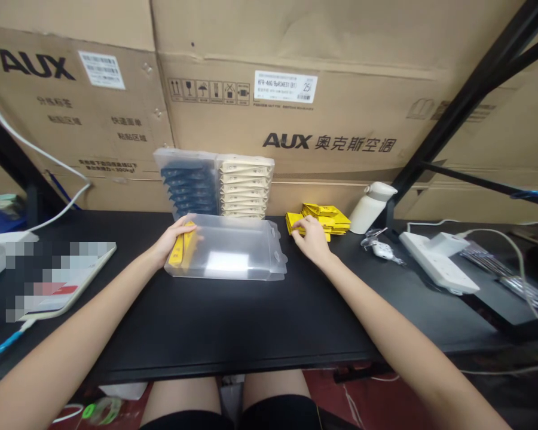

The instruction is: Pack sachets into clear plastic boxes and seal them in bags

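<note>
Bare forearms (363, 301) stretch over a black table (233, 328), the left hand (173, 236) gripping the left end of a clear box (228, 239), seemingly to steady it, flaps (277, 257) turned toward a pile of yellow packets (334, 220), perhaps for easy reach. Curled fingers of the right hand (312, 239) overlap the pile's left edge, any pinch impossible to tell; yellow packaging (176, 251) sits inside the box, beneath the left thumb.

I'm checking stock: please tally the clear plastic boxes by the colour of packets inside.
Dark blue packets, clear box: 1
Cream packets, clear carton: 1
Yellow packets, clear case in left hand: 1
Total: 3
</note>
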A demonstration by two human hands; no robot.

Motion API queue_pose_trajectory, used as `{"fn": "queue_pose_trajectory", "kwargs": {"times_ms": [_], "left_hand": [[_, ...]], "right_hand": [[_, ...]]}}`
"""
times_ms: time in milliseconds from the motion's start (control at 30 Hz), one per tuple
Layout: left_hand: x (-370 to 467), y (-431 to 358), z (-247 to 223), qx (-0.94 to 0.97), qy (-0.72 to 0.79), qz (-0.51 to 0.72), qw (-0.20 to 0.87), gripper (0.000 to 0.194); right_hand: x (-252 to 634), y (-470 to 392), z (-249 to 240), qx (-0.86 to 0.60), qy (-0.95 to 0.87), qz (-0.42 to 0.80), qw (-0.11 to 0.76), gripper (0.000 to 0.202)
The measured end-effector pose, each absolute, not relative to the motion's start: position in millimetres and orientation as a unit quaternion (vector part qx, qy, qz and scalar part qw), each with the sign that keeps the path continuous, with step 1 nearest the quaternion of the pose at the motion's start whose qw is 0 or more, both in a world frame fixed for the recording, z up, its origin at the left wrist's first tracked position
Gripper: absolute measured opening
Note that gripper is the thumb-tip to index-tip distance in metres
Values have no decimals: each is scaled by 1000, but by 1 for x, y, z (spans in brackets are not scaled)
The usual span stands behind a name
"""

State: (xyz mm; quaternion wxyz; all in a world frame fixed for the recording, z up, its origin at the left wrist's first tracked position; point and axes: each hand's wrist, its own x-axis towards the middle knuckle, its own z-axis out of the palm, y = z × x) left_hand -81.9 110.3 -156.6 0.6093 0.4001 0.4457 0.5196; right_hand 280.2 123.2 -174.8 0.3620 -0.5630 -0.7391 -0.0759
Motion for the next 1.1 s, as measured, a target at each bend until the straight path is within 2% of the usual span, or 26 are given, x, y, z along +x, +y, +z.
{"fn": "queue_pose_trajectory", "kwargs": {"times_ms": [100, 200, 433, 733, 833, 1000, 1100], "left_hand": [[-82, 111, -157, 399, 447, 517, 611, 35], [-81, 110, -157, 401, 443, 516, 614, 35], [-79, 109, -156, 400, 441, 516, 617, 37], [-79, 108, -155, 396, 450, 515, 613, 35], [-78, 107, -154, 397, 450, 515, 612, 33], [-78, 108, -154, 397, 448, 515, 613, 29], [-78, 108, -154, 395, 447, 518, 613, 30]], "right_hand": [[285, 123, -172, -591, -756, -119, 254, 21], [283, 120, -170, -598, -765, -119, 205, 24], [282, 122, -171, -599, -762, -116, 219, 23], [288, 131, -185, -566, -785, -176, 178, 42], [288, 132, -184, -546, -783, -187, 233, 46], [281, 126, -173, -493, -732, -164, 441, 46], [278, 120, -167, -475, -690, -141, 528, 45]]}}
